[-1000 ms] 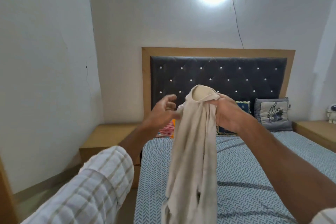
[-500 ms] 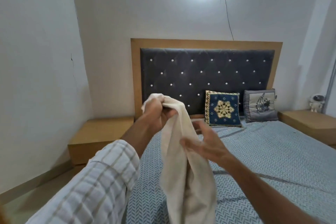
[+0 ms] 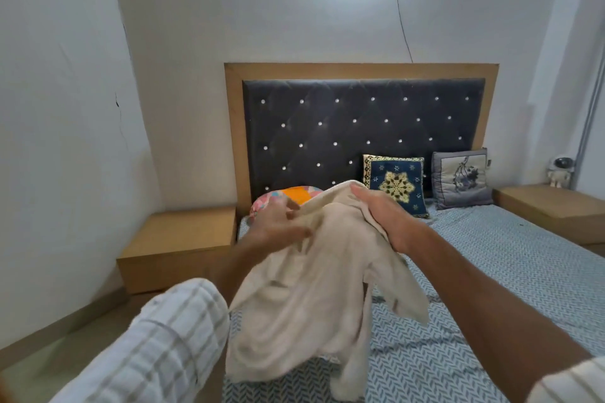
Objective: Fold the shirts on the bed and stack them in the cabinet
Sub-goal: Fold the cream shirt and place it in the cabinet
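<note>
You are holding the crumpled cream cotton shirt [image 3: 314, 288] above the bed's [image 3: 510, 271] left edge, your right hand [image 3: 381, 213] clamping its top and your left hand [image 3: 278, 222] gripping alongside, likely spreading it flat for folding.

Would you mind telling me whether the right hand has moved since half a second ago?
Yes. The right hand has risen from low over the bed to grip the shirt just below the headboard.
</note>
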`<state>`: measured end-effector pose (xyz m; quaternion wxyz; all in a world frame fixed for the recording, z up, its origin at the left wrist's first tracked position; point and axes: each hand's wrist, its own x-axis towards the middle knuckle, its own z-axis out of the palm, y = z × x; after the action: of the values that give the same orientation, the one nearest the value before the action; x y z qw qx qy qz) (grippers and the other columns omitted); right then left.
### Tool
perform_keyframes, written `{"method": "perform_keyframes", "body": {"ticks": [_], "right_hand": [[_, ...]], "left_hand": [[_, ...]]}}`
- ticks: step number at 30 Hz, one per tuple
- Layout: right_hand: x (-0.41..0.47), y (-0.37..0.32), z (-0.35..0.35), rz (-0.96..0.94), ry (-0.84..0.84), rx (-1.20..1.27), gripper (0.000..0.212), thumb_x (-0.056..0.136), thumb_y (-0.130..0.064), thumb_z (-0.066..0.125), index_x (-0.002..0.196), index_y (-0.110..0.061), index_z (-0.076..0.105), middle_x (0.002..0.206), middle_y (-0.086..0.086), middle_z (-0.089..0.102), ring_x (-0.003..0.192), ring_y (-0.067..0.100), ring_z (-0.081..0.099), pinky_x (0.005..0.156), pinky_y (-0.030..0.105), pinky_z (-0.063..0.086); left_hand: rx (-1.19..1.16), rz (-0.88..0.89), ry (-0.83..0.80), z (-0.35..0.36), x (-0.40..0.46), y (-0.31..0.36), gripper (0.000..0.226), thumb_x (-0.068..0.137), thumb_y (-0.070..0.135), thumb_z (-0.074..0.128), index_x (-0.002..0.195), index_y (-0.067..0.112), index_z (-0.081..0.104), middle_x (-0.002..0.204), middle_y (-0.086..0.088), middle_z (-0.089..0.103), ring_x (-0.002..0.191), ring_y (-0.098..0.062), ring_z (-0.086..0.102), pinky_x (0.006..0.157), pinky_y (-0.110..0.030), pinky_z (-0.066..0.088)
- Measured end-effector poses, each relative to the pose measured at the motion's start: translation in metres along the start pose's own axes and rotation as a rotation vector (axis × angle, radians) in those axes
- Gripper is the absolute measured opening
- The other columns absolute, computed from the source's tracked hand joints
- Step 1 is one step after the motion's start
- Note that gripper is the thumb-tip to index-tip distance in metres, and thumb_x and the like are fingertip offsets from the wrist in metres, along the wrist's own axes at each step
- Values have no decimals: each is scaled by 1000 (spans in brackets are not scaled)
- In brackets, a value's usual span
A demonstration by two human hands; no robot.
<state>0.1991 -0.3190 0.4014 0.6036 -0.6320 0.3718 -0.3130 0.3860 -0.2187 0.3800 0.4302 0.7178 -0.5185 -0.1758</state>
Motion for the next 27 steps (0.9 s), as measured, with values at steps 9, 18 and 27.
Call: {"method": "perform_keyframes", "body": {"ticks": [9, 18, 27], "right_hand": [[9, -19, -3, -265, -68, -654, 47, 95, -50, 59, 73, -8, 64, 69, 7, 63, 66, 13, 55, 62, 31, 43], [2, 0, -20, -116, -325, -342, 18, 99, -10, 59, 94, -19, 75, 87, -3, 76, 79, 9, 70, 69, 22, 54], [4, -18, -48, -282, -51, -472, 31, 107, -17, 43, 82, -15, 62, 74, -3, 55, 66, 8, 48, 61, 25, 37]], "left_hand": [[-80, 179, 187, 11, 13, 0, 25, 96, 22, 60, 78, 11, 74, 69, 8, 69, 63, -9, 63, 65, -27, 51], [-110, 189, -325, 7, -2, 9, 60, 89, -1, 69, 139, 25, 53, 126, 7, 63, 111, -11, 62, 81, -22, 57], [-123, 128, 91, 20, 9, 5, 29, 99, 12, 52, 76, 8, 68, 74, -7, 66, 68, -18, 62, 80, -55, 58]]}}
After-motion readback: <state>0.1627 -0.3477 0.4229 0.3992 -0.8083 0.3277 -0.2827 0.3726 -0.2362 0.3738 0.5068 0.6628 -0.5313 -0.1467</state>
